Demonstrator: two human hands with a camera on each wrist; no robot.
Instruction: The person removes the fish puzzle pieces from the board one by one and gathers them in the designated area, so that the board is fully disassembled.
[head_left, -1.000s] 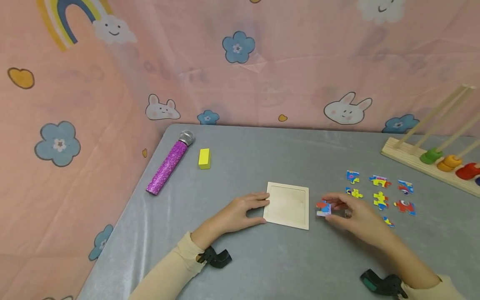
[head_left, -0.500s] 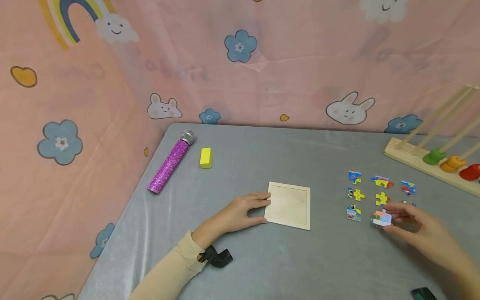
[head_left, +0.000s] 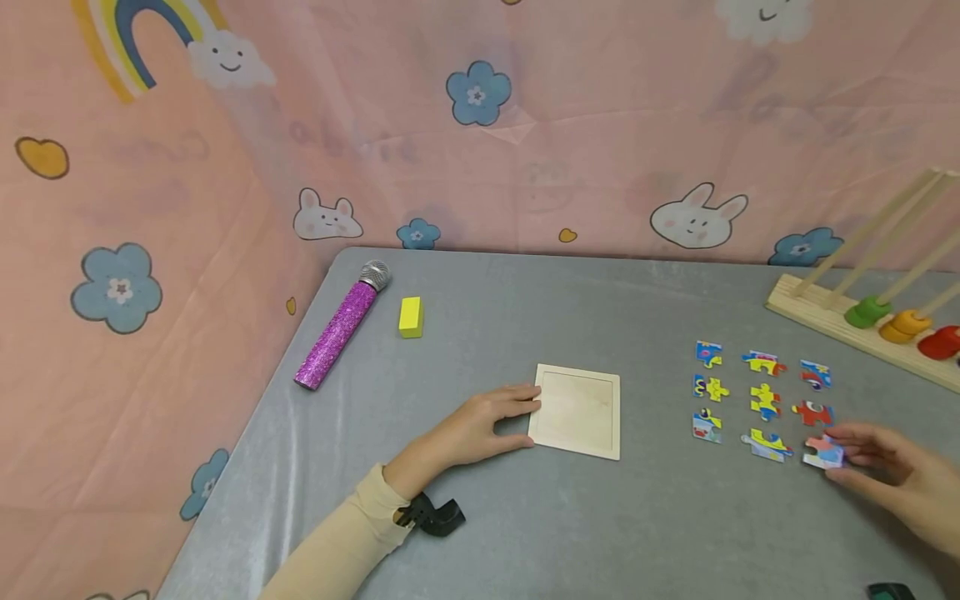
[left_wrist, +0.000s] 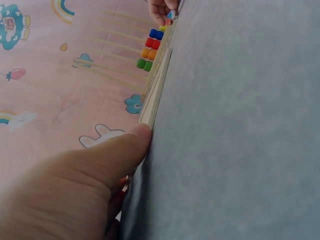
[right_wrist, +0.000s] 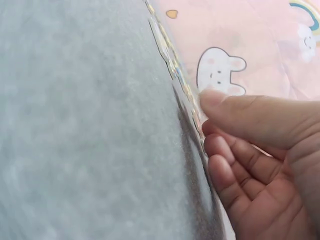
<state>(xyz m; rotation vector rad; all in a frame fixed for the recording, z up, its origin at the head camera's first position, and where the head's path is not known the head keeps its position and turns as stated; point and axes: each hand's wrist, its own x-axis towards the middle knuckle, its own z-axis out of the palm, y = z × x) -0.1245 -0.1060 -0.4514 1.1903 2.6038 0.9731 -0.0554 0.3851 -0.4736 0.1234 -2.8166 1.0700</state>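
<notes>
A square wooden puzzle tray (head_left: 576, 412) lies on the grey table, its recess bare. My left hand (head_left: 480, 429) rests at its left edge, fingers spread; the left wrist view shows the thumb (left_wrist: 117, 152) against the tray's side. At the lower right of several laid-out jigsaw pieces, my right hand (head_left: 892, 479) pinches a pink-and-blue jigsaw piece (head_left: 823, 452) between thumb and fingers, low over the table. In the right wrist view, that hand (right_wrist: 260, 155) has its fingertips at table level, and the piece is mostly hidden. A red piece (head_left: 813, 413) lies just above it.
Other jigsaw pieces (head_left: 765, 402) lie in rows right of the tray. A wooden bead rack (head_left: 862, 329) stands at the back right. Farther left are a yellow block (head_left: 411, 317) and a purple glitter microphone (head_left: 337, 333). A printed pink cloth (head_left: 555, 158) hangs behind.
My right hand has moved right, from beside the tray to the lower right of the pieces. A piece it covered in the bottom row now shows. The left hand stays at the tray.
</notes>
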